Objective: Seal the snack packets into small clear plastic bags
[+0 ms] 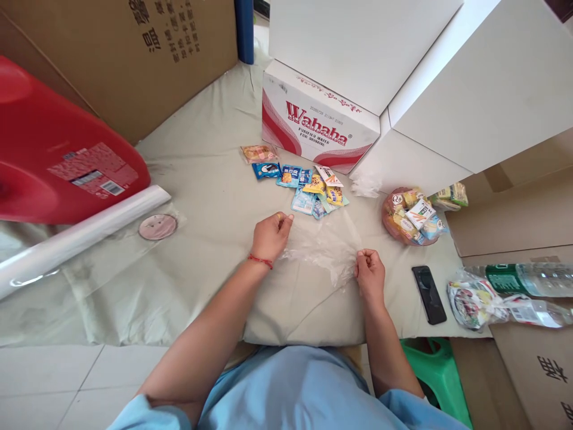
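Between my hands a clear plastic bag (320,248) is spread, thin and crumpled, just above or on the cloth. My left hand (271,239) is closed in a pinch at the bag's left side, with a red cord on the wrist. At the right edge of the bag, my right hand (370,272) pinches the gathered film. Just beyond the bag lies a loose group of small snack packets: a blue one (290,176), a yellow one (316,184), a white one (328,176) and a light blue one (303,200). A pinkish bread packet (258,153) lies at their left.
A Wahaha water carton (317,122) stands behind the packets. To the right are a filled snack bag (409,218), a phone (428,294) and a plastic bottle (532,279). A film roll (85,239) and a red jug (67,155) are at left; white boxes (483,89) rise behind.
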The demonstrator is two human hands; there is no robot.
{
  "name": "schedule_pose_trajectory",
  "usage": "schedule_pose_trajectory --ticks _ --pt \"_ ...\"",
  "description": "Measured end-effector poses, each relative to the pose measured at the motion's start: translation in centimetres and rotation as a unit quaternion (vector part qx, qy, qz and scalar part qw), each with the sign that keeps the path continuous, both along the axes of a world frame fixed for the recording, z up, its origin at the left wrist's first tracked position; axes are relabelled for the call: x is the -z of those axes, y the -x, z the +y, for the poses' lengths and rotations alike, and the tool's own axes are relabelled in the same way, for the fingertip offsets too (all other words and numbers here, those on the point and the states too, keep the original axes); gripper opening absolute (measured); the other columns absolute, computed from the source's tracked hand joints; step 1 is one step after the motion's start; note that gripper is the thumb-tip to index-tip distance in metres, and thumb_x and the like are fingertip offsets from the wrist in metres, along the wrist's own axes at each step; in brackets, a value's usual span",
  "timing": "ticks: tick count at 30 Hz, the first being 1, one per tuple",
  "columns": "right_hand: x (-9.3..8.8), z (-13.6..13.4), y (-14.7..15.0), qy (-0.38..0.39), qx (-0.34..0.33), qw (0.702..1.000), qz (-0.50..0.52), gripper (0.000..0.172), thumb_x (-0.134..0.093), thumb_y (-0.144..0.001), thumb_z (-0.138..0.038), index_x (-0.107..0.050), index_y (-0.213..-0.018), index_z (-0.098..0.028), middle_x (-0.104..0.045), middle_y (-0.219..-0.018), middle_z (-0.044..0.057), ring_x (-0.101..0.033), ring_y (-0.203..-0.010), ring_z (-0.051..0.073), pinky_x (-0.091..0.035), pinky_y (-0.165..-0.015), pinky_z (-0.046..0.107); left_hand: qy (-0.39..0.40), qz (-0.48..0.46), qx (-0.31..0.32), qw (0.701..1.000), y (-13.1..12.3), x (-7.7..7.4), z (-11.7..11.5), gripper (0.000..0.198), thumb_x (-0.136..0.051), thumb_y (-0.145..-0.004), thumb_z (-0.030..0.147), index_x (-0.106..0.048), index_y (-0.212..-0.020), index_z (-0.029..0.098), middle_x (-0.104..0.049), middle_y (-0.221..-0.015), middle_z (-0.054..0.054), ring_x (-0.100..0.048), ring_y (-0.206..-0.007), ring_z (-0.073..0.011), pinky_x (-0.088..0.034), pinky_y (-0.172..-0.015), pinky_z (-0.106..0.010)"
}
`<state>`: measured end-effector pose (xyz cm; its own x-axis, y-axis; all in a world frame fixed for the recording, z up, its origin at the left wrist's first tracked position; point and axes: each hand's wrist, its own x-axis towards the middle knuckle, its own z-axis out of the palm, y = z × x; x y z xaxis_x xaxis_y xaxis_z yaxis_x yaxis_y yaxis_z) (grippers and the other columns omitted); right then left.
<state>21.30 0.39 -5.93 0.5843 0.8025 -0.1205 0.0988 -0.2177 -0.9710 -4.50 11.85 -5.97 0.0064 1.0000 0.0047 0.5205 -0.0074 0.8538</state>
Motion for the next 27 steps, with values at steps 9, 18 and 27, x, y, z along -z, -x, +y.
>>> schedule_pose_trajectory --ticks 9,18,27 --pt "0.4 -1.1 -4.1 0.094 -0.050 0.968 -0.227 0.038 -0.060 -0.088 -0.059 -0.061 -0.090 -0.020 -0.059 -0.068 -0.002 -0.052 -0.060 0.016 -0.045 -0.059 0.029 0.074 0.201 0.041 0.976 0.8 -1.5 0.0 0.038 -0.044 -0.099 0.045 -0.069 -0.081 0.022 -0.073 -0.080 -0.014 -0.069 -0.082 -0.0326 -0.039 -0.068 -0.035" --pt "-4.8 -1.5 1.8 -0.132 -0.253 0.821 -0.495 0.035 -0.062 -0.101 -0.047 -0.065 -0.123 -0.020 -0.068 -0.115 0.013 -0.061 -0.108 0.027 -0.052 -0.097 0.046 0.115 0.313 0.085 0.939 0.3 -2.4 -0.4 0.046 -0.034 -0.103 0.045 -0.073 -0.109 0.023 -0.078 -0.106 -0.014 -0.074 -0.099 -0.0341 -0.050 -0.073 -0.038" --pt "-0.6 -2.3 9.2 -0.131 -0.378 0.741 -0.538 0.025 -0.058 -0.100 -0.016 -0.073 -0.119 -0.021 -0.071 -0.099 0.009 -0.057 -0.089 0.024 -0.052 -0.082 0.040 0.099 0.294 0.073 0.948 0.1 -2.0 -0.3 0.046 -0.035 -0.104 0.046 -0.074 -0.112 0.023 -0.079 -0.106 -0.015 -0.075 -0.099 -0.0341 -0.053 -0.076 -0.040"
